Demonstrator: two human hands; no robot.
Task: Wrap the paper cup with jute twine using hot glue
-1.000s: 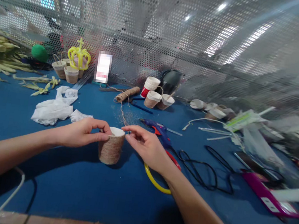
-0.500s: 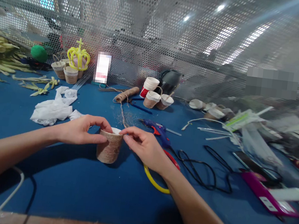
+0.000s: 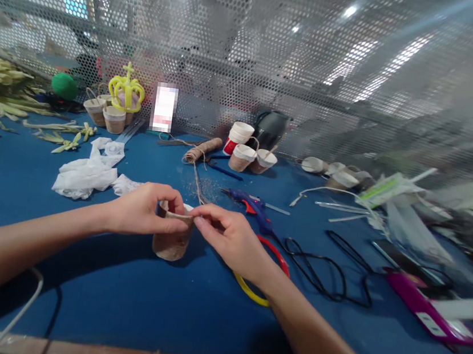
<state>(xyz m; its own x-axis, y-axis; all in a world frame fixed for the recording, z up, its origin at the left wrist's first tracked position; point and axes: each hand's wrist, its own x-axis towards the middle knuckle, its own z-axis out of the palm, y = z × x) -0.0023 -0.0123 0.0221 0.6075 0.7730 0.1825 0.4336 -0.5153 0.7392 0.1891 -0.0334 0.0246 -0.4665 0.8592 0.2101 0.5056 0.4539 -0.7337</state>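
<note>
A small cup wrapped in brown twine (image 3: 171,242) stands upright near the middle of the blue table. My left hand (image 3: 152,210) grips its rim, fingers inside and thumb across the outer front. At the cup's right rim my right hand (image 3: 229,236) pinches the twine (image 3: 197,182) between thumb and index finger. That strand runs back to a twine roll (image 3: 202,150) lying behind the cup. A blue glue gun (image 3: 260,215) lies right of the strand, its tip pointing left.
White cloth (image 3: 85,174) lies to the left. Red and yellow ring handles (image 3: 250,292) are partly under my right forearm. A black cable (image 3: 315,267) and a purple power strip (image 3: 422,309) are on the right. Small wrapped cups (image 3: 242,158) stand at the back.
My left thumb has moved right across the front of the cup, and the left fingers have shifted right at the rim. The whole view has shifted slightly.
</note>
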